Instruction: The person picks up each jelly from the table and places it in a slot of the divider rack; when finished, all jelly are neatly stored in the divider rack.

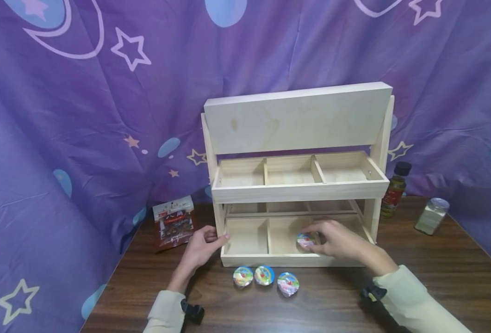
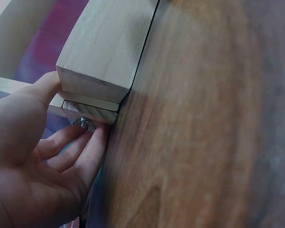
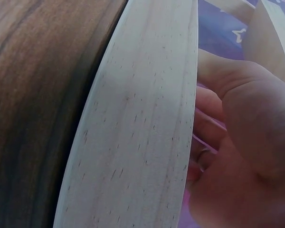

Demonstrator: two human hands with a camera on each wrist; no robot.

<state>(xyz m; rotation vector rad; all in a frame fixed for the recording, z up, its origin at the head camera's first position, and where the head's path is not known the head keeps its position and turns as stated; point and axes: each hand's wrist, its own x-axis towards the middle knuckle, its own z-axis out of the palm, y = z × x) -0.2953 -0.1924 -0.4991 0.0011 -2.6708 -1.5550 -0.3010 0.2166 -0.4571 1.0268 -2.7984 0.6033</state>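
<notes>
Has three foil-lidded cups [image 1: 264, 275] lying nearest the front edge of the tabletop [image 1: 237, 314], just before the lower tray [image 1: 293, 261] of a wooden rack [image 1: 299, 192]. Grips that tray's left end and the post behind it between thumb and fingers of the left hand [image 1: 202, 245], and pinches a fourth cup [image 1: 304, 242] inside the middle compartment with the right hand [image 1: 337, 238]. Shows, farther back, a spice packet [image 1: 174, 224] near the tabletop's left edge, a clear jar [image 1: 431, 217] by the right edge, a dark-capped bottle [image 1: 392, 196] toward the back edge, and a purple curtain [image 1: 103, 115] beyond.
</notes>
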